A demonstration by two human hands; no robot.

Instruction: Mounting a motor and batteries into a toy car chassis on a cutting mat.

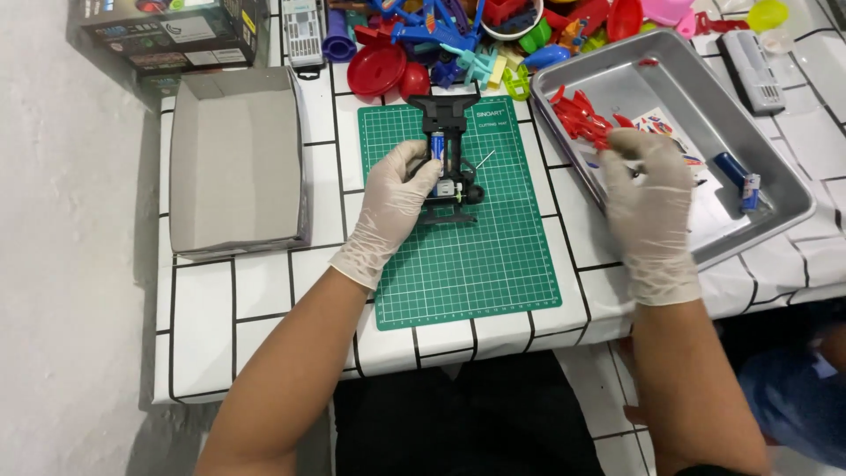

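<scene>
Our left hand (394,204), in a pale latex glove, grasps the small black plastic frame with a blue battery (448,167) at the upper middle of the green gridded cutting mat (467,264); fingers wrap its 9 o'clock side. Our right hand (648,198), gloved too, reaches into the shallow metal tray (775,189) with fingertips pinched; what they pinch, if anything, we cannot tell. Red plastic pieces (577,115) lie at the hand's 11 o'clock. Risks, as we judge: a one-sided grip could let the frame twist and the battery pop loose; gloves may fumble a tiny part. The heap of coloured plastic parts (476,35) at the mat's 12 o'clock could swallow a stray.
</scene>
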